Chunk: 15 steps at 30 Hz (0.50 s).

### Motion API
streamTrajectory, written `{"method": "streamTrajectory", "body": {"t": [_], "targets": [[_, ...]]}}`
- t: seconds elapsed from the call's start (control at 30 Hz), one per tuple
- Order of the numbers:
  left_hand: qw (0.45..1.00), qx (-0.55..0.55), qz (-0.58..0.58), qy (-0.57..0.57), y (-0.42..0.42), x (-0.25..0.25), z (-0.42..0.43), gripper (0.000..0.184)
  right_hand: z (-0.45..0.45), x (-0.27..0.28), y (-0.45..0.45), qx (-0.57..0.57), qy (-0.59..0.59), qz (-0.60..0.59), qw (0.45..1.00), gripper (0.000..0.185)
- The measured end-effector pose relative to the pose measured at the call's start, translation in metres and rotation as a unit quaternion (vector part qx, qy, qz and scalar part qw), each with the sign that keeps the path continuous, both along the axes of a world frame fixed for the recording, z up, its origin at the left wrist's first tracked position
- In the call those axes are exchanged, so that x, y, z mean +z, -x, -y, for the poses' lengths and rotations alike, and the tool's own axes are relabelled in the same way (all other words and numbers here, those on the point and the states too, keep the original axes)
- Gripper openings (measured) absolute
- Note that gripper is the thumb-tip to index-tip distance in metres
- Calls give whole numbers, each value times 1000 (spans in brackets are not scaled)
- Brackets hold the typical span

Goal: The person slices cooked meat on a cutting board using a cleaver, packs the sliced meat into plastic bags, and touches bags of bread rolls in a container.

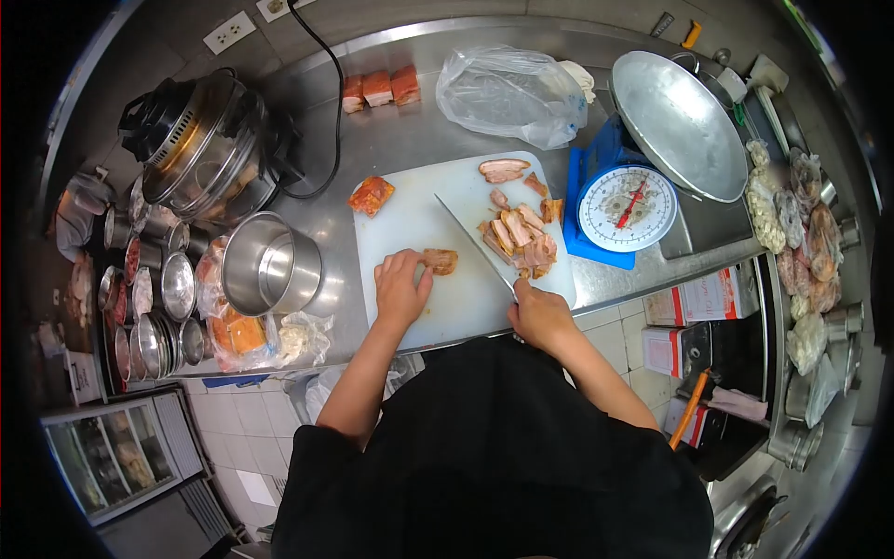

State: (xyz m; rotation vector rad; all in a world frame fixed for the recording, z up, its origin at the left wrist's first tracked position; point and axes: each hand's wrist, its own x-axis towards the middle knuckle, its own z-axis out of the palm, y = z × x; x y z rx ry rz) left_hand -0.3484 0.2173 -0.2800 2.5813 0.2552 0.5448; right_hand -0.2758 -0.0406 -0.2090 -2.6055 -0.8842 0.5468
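Note:
My right hand (543, 319) is wrapped round the handle of a long kitchen knife (470, 238), whose blade points up and left over the white cutting board (405, 200). At the left end of a small piece of roast pork belly (441, 262), the curled fingers of my left hand (402, 287) hold it against the board. Sliced pork (523, 238) lies heaped to the right of the blade, partly behind it. A few more slices (504, 170) rest near the top right corner. One uncut browned chunk (372, 196) sits at the upper left edge.
Behind the board are pork blocks (378, 88) and a clear plastic bag (510, 93). A blue scale (626, 210) with a metal pan (680, 121) stands right. To the left are a steel pot (270, 264), a glass-bowled cooker (209, 149) with a black cord, and several metal bowls (177, 284).

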Motion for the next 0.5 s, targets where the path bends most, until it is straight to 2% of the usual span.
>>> {"method": "streamTrajectory", "body": {"t": [0.1,0.27,0.5], "targets": [[1000,2,25,-5,-10,-8,3,19,-2,3,1,3,22,18,1000,21],[996,-93,-7,14,-19,-2,4,16,-4,2,2,5,38,22,999,21],[997,-74,20,14,-18,-6,11,16,-8,-18,15,27,47,36,998,23]]}}
